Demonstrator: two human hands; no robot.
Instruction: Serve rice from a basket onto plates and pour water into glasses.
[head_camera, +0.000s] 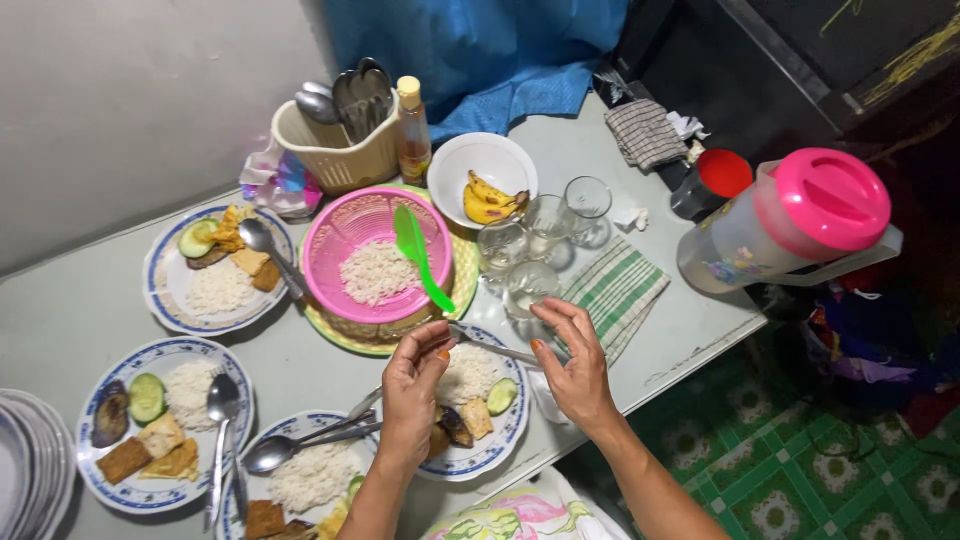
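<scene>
Stack of plates (25, 470) at the table's (70, 310) near-left corner. Next, blue-rimmed plate (160, 425) w/ rice, cucumber, fried pieces, a spoon and fork lying on it. Behind it, toward the far-left edge, another plate (215, 270) w/ rice, cucumber and spoon. At the near edge, third plate (300, 470) w/ rice, spoon and fork resting on its rim.

Far edge: cream utensil holder (335, 145) w/ spoons, small bottle (412, 125) just beside it. Mid-table: pink basket (372, 255) of rice on a woven mat, green rice paddle (418, 255) leaning in it.

Left hand (412, 385) over the fourth plate (480, 410) at the near edge, fingers curled, thumb and fingertips pinched on one end of a spoon (495, 350) lying above the plate's rice. Right hand (575, 365) just beside it, fingers loosely bent, tips at the spoon's other end; can't tell if it grips it.

Behind the hands: four glasses (545, 235) clustered, white bowl (480, 165) w/ bananas, checked cloth (615, 285). Right edge: pitcher (790, 225) w/ pink lid, dark cup (710, 180) w/ red inside.
</scene>
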